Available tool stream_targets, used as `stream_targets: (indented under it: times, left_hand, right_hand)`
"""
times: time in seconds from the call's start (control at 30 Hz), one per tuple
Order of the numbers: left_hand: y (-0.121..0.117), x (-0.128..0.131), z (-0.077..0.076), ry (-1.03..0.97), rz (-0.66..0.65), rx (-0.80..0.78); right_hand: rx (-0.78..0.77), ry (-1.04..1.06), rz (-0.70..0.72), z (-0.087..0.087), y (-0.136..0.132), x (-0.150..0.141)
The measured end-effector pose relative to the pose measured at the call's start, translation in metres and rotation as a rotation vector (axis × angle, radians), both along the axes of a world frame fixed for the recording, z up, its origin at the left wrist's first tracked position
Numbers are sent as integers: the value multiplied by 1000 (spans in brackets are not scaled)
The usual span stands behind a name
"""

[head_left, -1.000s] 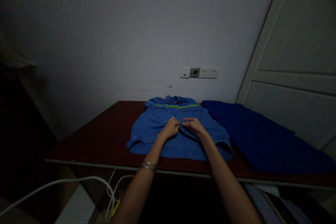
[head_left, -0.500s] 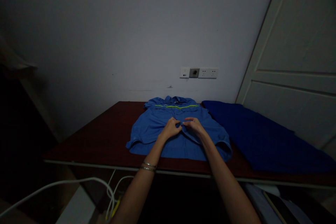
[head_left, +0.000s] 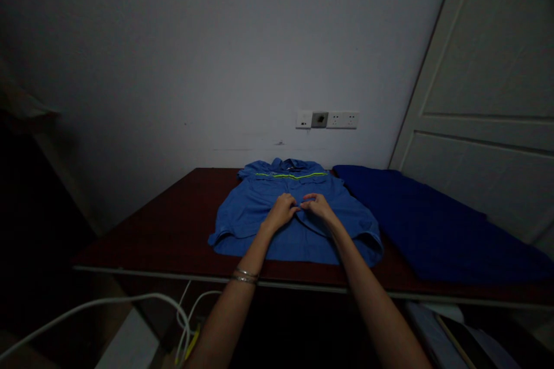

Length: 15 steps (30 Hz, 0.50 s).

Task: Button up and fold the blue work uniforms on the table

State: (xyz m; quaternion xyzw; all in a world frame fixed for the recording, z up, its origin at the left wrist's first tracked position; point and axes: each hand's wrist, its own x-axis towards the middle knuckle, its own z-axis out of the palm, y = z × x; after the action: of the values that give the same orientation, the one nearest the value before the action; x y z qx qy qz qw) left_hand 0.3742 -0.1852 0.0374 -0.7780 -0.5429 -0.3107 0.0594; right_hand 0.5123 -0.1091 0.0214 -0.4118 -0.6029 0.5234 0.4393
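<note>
A blue short-sleeved work shirt (head_left: pixel 246 213) with a yellow-green stripe across the chest lies flat on a dark red table (head_left: pixel 173 230), collar toward the wall. My left hand (head_left: pixel 282 210) and my right hand (head_left: pixel 317 206) meet at the middle of the shirt front, fingers curled and pinching the fabric along its centre line. Two thin bangles sit on my left wrist. What lies between the fingertips is too small to make out beyond the cloth.
A darker blue garment (head_left: pixel 424 225) is spread on the table to the right of the shirt. A wall socket strip (head_left: pixel 328 120) is above the table. A white door (head_left: pixel 489 127) stands at right. White cables (head_left: pixel 130 302) hang below the table's front edge.
Both hands stay at the shirt's centre; the fingers shifted slightly and moved a little farther up the front. The shirt has not moved.
</note>
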Motion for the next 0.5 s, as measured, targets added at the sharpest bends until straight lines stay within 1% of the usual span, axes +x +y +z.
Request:
stream_targets:
  times: [0.33,0.5]
  left_hand:
    - [3,-2,-2,-90,-11,-22]
    - [5,-4,-2,-187,-26,-35]
  right_hand:
    - [-35,22,76,4,-7,2]
    - [-64,41,116,5,-10,4]
